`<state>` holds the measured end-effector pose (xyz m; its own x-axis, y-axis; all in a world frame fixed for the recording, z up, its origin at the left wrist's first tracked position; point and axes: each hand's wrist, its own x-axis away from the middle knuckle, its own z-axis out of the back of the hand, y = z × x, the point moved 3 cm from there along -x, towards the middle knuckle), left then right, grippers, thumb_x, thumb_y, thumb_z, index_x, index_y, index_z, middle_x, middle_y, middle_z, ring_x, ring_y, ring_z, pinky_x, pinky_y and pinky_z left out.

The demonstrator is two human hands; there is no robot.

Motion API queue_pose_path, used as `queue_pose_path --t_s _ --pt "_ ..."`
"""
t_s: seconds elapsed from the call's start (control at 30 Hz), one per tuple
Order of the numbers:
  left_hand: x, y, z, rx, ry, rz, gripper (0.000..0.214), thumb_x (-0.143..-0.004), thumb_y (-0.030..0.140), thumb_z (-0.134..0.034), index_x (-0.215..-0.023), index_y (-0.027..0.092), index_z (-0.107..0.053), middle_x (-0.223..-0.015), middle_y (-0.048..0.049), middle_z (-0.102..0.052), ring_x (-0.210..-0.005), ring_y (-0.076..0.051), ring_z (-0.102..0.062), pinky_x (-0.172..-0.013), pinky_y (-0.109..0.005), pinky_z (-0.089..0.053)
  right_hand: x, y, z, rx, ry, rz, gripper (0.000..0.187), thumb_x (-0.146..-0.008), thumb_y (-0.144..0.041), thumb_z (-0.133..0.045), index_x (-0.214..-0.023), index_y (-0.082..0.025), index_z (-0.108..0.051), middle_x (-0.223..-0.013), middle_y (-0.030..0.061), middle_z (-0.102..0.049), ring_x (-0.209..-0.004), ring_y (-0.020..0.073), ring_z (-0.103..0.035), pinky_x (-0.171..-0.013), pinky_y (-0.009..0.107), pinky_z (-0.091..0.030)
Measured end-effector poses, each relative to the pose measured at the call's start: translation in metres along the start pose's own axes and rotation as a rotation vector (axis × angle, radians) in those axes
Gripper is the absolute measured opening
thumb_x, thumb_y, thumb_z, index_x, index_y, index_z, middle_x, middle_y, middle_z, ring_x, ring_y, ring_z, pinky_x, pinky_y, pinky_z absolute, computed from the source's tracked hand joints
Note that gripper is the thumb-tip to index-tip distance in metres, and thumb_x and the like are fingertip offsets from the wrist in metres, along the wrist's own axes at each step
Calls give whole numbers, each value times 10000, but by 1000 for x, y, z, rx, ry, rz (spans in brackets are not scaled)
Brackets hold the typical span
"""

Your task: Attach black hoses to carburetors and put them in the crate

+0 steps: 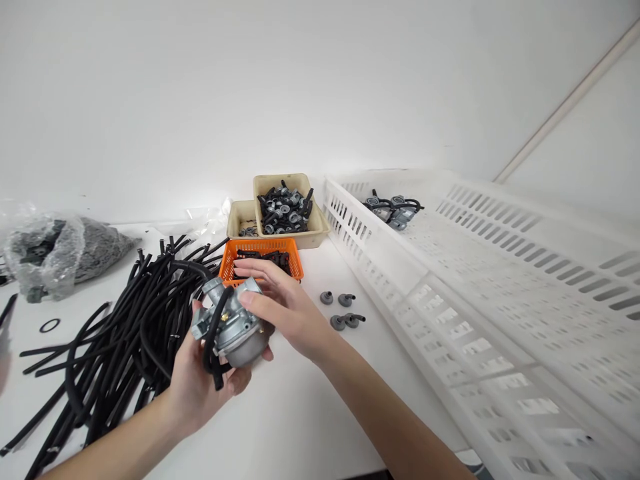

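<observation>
My left hand (pixel 200 383) cradles a grey metal carburetor (pixel 231 327) from below, fingers wrapped round its bowl. A short black hose (pixel 213 343) curls down the carburetor's front. My right hand (pixel 280 303) rests against the carburetor's upper right side, fingers stretched toward the left and pressing on its top. Both hands hover just above the white table (pixel 300 413), in front of an orange basket (pixel 260 257).
A heap of black hoses (pixel 120 327) lies left. Two beige bins (pixel 290 210) of black and grey fittings stand behind the orange basket. Several loose grey fittings (pixel 343 310) lie right of my hands. A long white slotted crate (pixel 490 293) holds a few carburetors (pixel 393 210). A plastic bag (pixel 60 253) sits far left.
</observation>
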<state>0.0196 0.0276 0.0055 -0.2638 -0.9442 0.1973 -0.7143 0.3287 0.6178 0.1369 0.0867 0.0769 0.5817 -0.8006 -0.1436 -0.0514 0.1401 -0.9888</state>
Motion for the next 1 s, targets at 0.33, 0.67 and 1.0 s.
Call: queue_pose_path --t_s 0.33,0.67,1.0 --pt "3 -3 -1 -164 -93 55 673 -676 771 -573 -697 103 -651 -626 -79 -646 -352 -13 -273 -426 -222 -183 2 6 -5 -23 -48 1 411 -833 -407 -657 -1213 -264 -589 -1201 57 -629 -1098 208 -595 -952 366 -466" --pt "5 -11 8 -127 -216 97 611 -614 713 -690 -737 116 -663 -620 -37 -610 -377 -13 -260 -413 -214 -142 3 0 -7 144 -21 46 348 -822 -420 -660 -1117 -238 -637 -1094 36 -673 -980 190 -615 -867 319 -464" --pt "6 -17 8 -169 -352 233 870 -691 896 -313 -673 107 -680 -508 -32 -520 -330 -44 -284 -382 -243 -187 0 2 -4 135 169 5 219 -805 -398 -645 -929 -221 -683 -865 13 -672 -789 159 -591 -723 292 -439"
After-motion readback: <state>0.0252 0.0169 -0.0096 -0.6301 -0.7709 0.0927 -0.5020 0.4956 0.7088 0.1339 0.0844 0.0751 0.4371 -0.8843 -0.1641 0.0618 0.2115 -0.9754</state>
